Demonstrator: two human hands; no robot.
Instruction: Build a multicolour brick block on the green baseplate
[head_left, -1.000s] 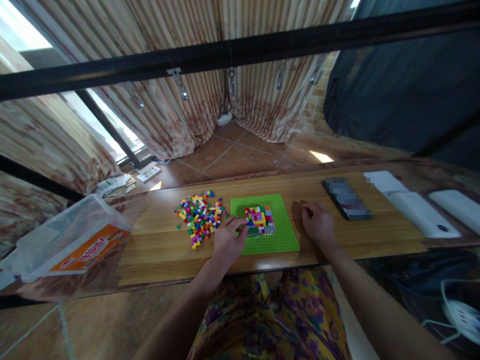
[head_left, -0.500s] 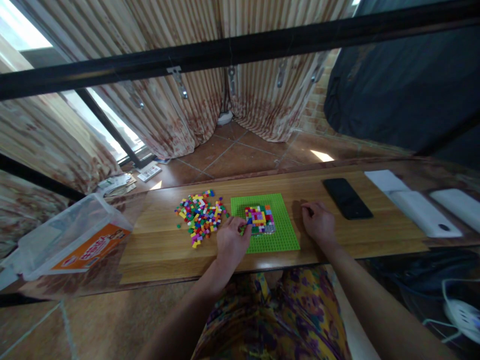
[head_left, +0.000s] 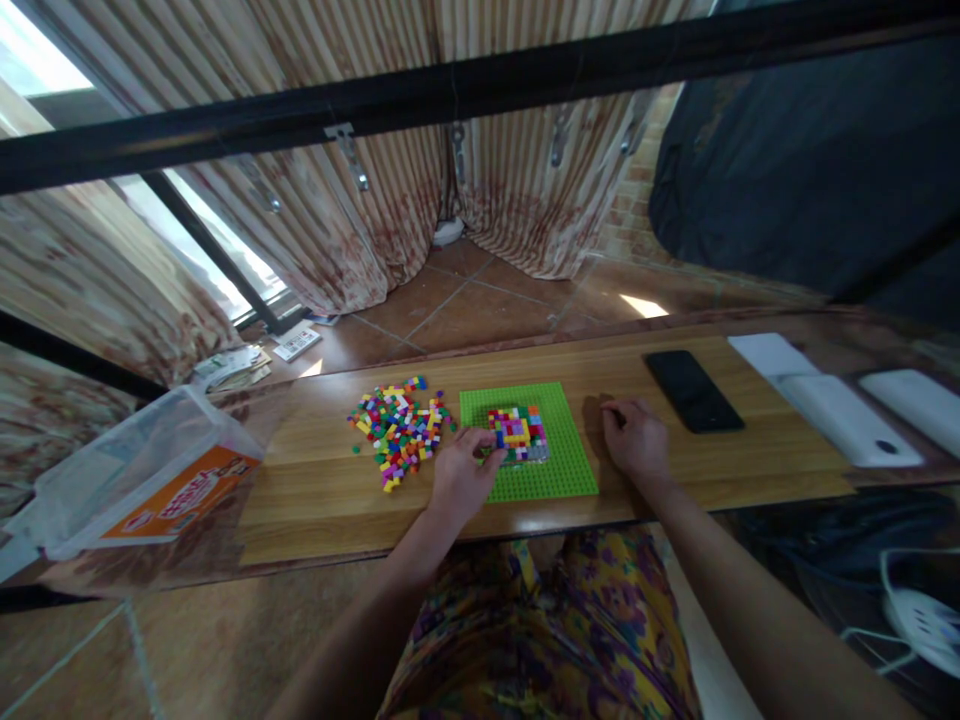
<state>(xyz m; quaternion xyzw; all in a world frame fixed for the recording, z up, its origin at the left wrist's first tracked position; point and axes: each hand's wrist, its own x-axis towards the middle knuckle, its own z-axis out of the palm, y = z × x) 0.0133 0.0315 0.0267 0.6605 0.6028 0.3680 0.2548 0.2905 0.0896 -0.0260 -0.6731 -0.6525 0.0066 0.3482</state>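
Note:
My left hand (head_left: 463,468) is over the left side of the green baseplate (head_left: 559,480), thumb and index finger closed at a small blue brick (head_left: 500,439). That brick sits at the left edge of a low, multicoloured brick build (head_left: 517,428) on the plate. Part of the build's near left corner is hidden by my fingers. Off the plate's right side, my right hand (head_left: 636,440) rests on the wooden board with its fingers curled and nothing visible in them. A pile of loose coloured bricks (head_left: 401,425) is spread left of the plate, beside my left hand.
A clear plastic box (head_left: 165,450) with an orange label lies at the left end of the wooden board (head_left: 322,520). Right of my right hand is a black phone (head_left: 694,392). White boxes (head_left: 851,425) lie farther right. A dark metal bar (head_left: 450,90) crosses beyond the table.
The blue brick, held between my left fingertips before, now shows more clearly against the build's left edge. My right hand stays in place; the whole view has shifted slightly.

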